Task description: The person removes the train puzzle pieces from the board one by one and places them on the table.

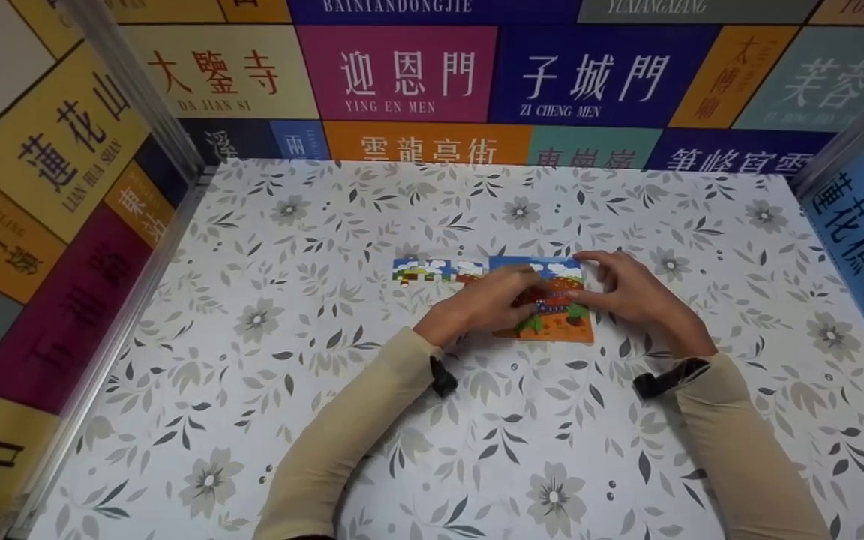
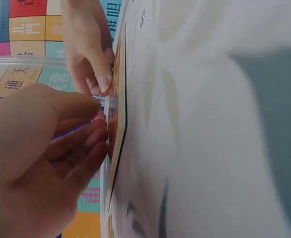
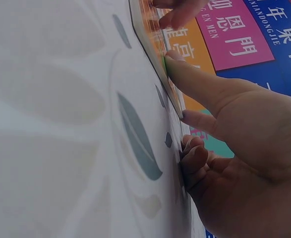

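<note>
Where the back wall faces me, I read DA JIAN SI on a cream panel [image 1: 218,73], YING EN MEN on a magenta panel [image 1: 402,73] and ZI CHENG MEN on a deep blue panel [image 1: 604,75], each under large Chinese characters; LIAN HUA SHAN marks a yellow panel [image 1: 57,142] to the left. Below them, on a white flowered tabletop [image 1: 372,450], lies a square picture board [image 1: 552,322], thin and pale-edged, printed with blue sky, white clouds, red and green shapes and an orange ground. Just beside its upper left I see a picture strip [image 1: 436,270] with more clouds and greenery. The left hand [image 1: 486,301] covers the board's left part, fingers half bent, tips against its face; I cannot tell whether they pinch anything. The right hand [image 1: 631,292] is loosely spread at the right side, thumb touching the board's face near the edge, index finger at the upper corner.
</note>
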Tool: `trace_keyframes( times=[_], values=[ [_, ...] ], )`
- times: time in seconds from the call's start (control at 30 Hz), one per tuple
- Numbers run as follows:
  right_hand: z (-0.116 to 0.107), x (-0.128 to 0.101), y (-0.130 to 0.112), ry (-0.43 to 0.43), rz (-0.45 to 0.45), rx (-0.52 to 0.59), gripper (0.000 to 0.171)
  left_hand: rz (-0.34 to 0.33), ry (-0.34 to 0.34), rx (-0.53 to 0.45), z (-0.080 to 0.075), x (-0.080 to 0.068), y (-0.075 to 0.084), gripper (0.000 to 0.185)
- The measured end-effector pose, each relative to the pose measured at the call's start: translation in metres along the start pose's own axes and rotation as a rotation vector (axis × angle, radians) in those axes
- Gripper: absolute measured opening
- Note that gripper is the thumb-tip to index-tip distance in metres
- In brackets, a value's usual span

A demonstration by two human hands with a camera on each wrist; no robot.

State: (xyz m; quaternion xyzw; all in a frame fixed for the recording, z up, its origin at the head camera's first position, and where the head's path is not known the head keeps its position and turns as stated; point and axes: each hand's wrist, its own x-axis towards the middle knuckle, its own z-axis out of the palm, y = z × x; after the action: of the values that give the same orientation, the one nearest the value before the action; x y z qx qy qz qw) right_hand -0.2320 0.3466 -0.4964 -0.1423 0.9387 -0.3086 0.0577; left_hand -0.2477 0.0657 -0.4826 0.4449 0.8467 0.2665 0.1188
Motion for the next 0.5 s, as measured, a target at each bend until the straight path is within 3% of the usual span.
trace_keyframes(
  times=[0.2,0.5],
  values=[
    [-0.001,0.0,0.0,0.018,-0.048,-0.024,0.055,-0.104,-0.029,0.046,0.001,0.011,0.007,0.044],
    [0.0,0.0,-0.001,0.029,-0.054,-0.02,0.047,-0.217,-0.014,0.063,0.006,0.024,0.021,0.042]
  ],
)
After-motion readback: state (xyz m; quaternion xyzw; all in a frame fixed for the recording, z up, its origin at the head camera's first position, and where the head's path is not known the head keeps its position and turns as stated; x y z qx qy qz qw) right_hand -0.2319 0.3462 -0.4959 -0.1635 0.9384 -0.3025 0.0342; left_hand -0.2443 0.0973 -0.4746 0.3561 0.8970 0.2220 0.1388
